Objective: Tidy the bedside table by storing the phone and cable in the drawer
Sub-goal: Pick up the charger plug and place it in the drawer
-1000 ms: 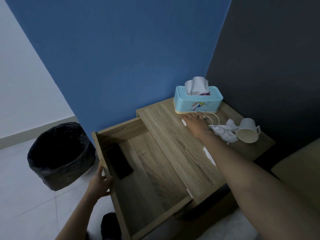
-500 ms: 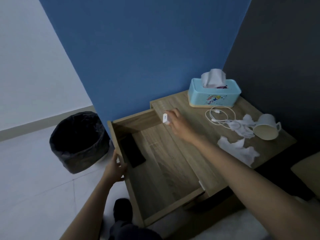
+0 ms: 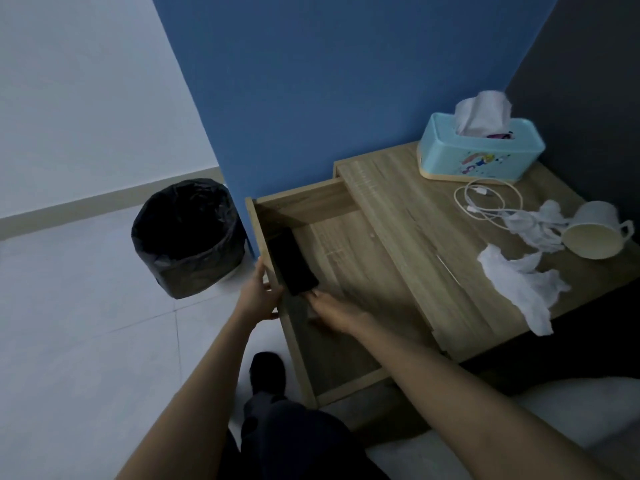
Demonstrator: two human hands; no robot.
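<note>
1 bench, w/ 1 drawer pulled out wide to the left. 1 bin w/ black liner on the floor, further left, well apart from the rest. 1 tissue box at far right of the bench top.

1 phone: already inside the drawer, lying flat against its left wall, far half. Prob. the heaviest task item; stiff slab, glass face so slippery and breakable. Best taken by the long edges, not the face. Looks stored; judged done.

1 mug, tipped on its side at the right edge of the bench. 2 crumpled tissues: one near edge, one touching the mug's mouth.

1 cable: still on the bench top, loosely coiled just near of the tissue box, one end running under the far tissue. Light, limp, will uncoil and trail if lifted by one end. Better to gather the whole loop in a fist, then free it from the tissue so that doesn't drag along. Plugs are the only stiff bits.

2 hands. Left hand wraps the drawer's left wall, thumb inside, steadying it. Right hand is low inside the drawer, fingertips just near of the phone's near end; blurred, so can't tell if it's spread or pinching anything.
</note>
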